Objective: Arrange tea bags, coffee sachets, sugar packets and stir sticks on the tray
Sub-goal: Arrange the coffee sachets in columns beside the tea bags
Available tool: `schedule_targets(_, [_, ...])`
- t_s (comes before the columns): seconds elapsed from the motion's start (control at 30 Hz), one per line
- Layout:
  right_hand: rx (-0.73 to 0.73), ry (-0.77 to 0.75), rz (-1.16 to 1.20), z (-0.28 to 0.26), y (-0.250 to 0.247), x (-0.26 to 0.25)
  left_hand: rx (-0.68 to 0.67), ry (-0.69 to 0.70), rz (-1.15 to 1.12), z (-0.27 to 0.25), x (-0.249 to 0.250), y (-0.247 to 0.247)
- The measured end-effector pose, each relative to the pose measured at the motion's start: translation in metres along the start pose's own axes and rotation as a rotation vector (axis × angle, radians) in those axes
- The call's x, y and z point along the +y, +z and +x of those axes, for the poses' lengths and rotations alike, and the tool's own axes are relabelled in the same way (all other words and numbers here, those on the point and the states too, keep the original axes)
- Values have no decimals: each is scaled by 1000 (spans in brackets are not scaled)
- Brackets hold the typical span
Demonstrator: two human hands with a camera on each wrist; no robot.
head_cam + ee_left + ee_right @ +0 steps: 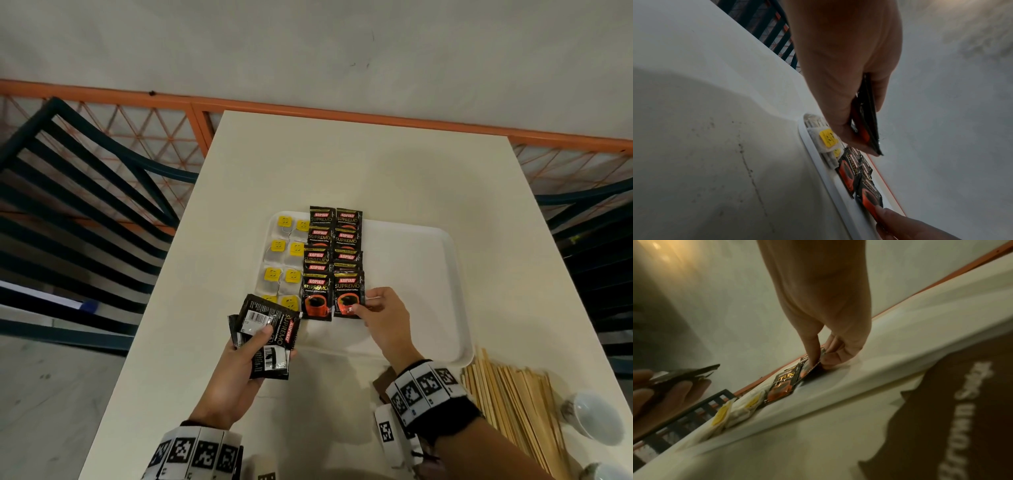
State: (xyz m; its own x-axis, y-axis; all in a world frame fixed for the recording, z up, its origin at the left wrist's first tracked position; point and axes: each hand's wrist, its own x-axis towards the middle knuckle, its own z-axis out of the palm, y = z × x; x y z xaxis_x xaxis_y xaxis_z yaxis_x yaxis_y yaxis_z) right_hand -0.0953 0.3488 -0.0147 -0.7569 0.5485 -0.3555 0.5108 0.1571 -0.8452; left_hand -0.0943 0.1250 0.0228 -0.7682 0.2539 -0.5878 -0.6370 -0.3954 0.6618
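Black coffee sachet [348, 294] on the tray [424, 260], right hand [385, 313] grip pinching its near corner.

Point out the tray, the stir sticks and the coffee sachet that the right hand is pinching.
tray [411, 246], head view, bare floor of the tray.
stir sticks [513, 404], head view, middle of the bundle.
coffee sachet [347, 291], head view, printed front above the thumb.
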Motion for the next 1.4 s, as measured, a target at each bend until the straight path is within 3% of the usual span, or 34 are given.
schedule_targets(0.2, [32,-115,-170,-2,3,1,18,-15,18,1,0,1])
schedule_targets(0.3, [70,-261,-308,-8,7,-2,12,-27,34,1,-1,3])
schedule_targets(0.4, [-139,-372,-259,-25,10,-22,-13,-34,73,1,-1,4])
schedule_targets(0.53, [-506,-326,-193,-46,16,-45,-67,-36,137,-2,-2,9])
schedule_targets(0.63, [-610,-291,-205,-53,20,-51,-117,-27,189,-5,-2,10])
schedule_targets(1.03, [-563,105,267,-39,-1,-53,-112,-35,120,-3,-2,0])
schedule_targets(1.23, [-472,-46,63,-23,-7,-38,-99,-18,77,-4,2,-1])
schedule_targets(1.4, [-301,-91,4,-11,8,-22,-80,-22,22,-4,2,-3])
